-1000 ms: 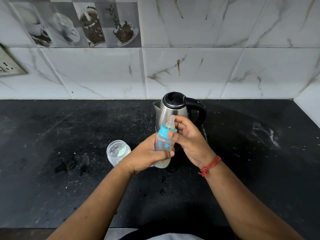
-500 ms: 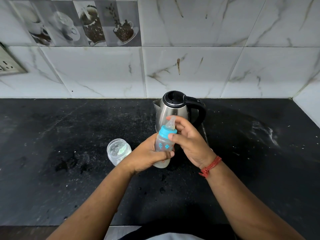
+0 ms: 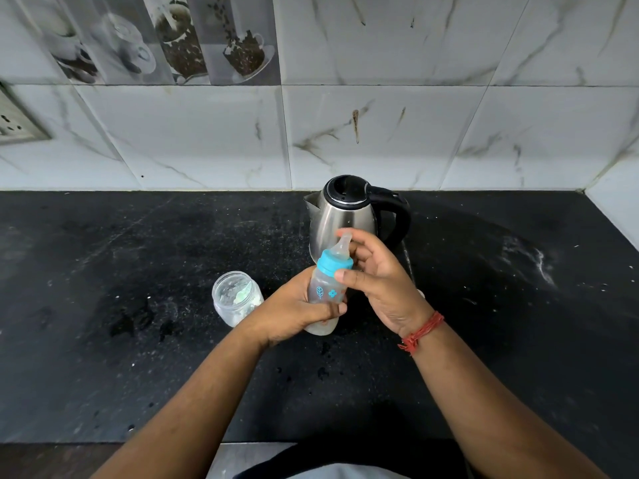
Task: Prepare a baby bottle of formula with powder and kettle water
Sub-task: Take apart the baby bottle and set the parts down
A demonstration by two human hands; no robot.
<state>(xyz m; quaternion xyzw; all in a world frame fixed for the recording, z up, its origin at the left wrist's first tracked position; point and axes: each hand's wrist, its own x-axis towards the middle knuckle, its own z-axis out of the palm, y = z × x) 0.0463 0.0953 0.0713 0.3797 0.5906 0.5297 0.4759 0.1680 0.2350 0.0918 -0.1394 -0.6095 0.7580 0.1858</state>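
The left hand (image 3: 297, 311) is clenched around the body of the translucent plastic baby bottle (image 3: 326, 292), holding it tilted slightly toward 1 o'clock just above the speckled black stone counter (image 3: 138, 357). The right hand (image 3: 380, 288) grasps the bottle's top, thumb pressed on the turquoise screw collar (image 3: 333, 262) and fingers curled behind the clear silicone teat (image 3: 342, 245). This looks like the collar being screwed tight.

To do it well, the left hand should lock the body firm while the right turns only the collar, not the soft teat, which would twist and leak. Keep the bottle upright until the thread seats squarely.

The stainless steel kettle with black handle (image 3: 345, 219) stands just behind at 12 o'clock; the small clear open jar (image 3: 237, 297) sits beside the left hand at 9 o'clock.
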